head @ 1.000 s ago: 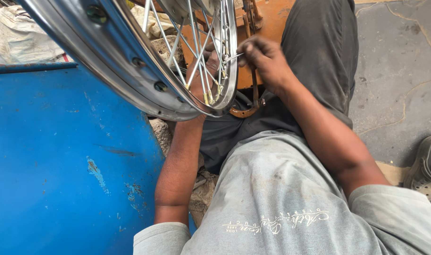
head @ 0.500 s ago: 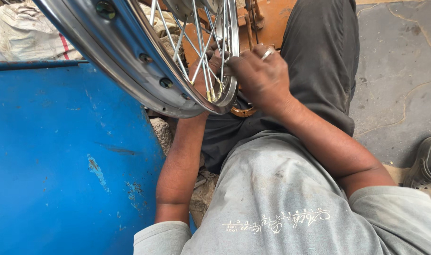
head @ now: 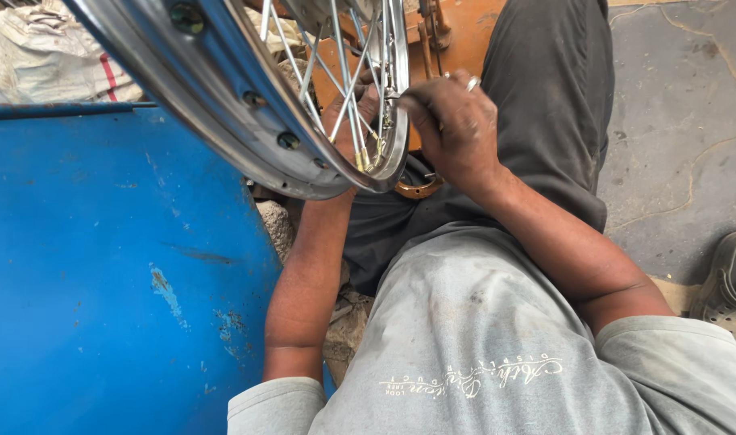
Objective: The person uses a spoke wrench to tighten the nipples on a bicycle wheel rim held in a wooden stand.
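Wheel rim (head: 223, 105), spoked, tilted over the seated person's lap beside a blue drum (head: 102, 274). Right hand (head: 452, 125) has moved in from the right, fingers now pinched on a spoke (head: 381, 89) near the rim. Left hand (head: 348, 121) behind the spokes, grip unclear. Adjusting looks underway.

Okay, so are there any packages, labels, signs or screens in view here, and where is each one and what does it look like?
White woven sack: top left, behind the blue metal drum; lumpy, off-white with a red stripe.
Pale script print: across the grey T-shirt, bottom centre; thin cursive lettering.
No signs or screens.
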